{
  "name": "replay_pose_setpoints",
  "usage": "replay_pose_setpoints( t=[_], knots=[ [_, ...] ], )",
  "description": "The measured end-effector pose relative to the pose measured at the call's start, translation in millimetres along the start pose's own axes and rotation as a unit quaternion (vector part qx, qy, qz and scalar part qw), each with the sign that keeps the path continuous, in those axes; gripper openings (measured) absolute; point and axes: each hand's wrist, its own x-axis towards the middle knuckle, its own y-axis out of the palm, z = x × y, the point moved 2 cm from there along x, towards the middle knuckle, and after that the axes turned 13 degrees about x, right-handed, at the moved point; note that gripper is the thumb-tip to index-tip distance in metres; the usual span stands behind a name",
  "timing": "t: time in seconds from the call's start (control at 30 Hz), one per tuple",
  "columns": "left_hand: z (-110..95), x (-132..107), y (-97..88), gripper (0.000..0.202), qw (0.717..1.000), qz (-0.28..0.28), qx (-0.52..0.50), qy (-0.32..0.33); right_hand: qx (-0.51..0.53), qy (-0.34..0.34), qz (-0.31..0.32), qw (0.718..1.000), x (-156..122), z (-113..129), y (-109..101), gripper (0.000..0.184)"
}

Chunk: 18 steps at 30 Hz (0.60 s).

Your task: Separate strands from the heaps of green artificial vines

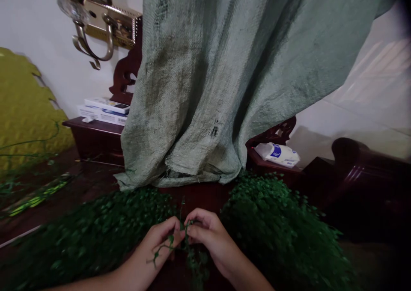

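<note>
My left hand [159, 246] and my right hand [210, 237] meet at the bottom centre, fingers pinched together on a thin green plastic vine stem [183, 235] with small leaves. A leafy strand [195, 267] hangs down between the hands. Heaps of the same small-leaved green foliage lie on either side: one pile [96, 235] to the left of my left hand and a taller pile [279, 227] to the right of my right hand. Directly behind the hands hangs a large grey-green woven sack [224, 81], its hem resting on the dark wooden surface.
A dark carved wooden cabinet [96, 139] at left carries stacked white boxes [104, 110]. A white wipes packet [278, 153] lies on a wooden stand right of the sack. A dark rounded wooden armrest [362, 162] is at right. Brass hooks [93, 34] hang on the wall.
</note>
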Motion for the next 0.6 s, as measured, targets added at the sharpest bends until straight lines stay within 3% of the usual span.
replay_pose_setpoints(
  t=[0.27, 0.33, 0.6],
  knots=[
    [-14.8, -3.3, -1.1, 0.045, 0.999, -0.029, 0.017, 0.037, -0.14, -0.067, 0.016, 0.988, 6.5, -12.5, -0.8, 0.008],
    [-14.7, -1.6, -0.4, 0.046, 0.998, -0.009, 0.03, 0.048, -0.18, -0.089, 0.013, 0.98, 5.8, -14.3, -1.0, 0.01],
    [-2.1, 5.3, 0.0, 0.055, 0.992, 0.042, 0.054, 0.103, -0.362, -0.17, -0.036, 0.916, -2.8, -14.9, -1.4, 0.015]
  ],
)
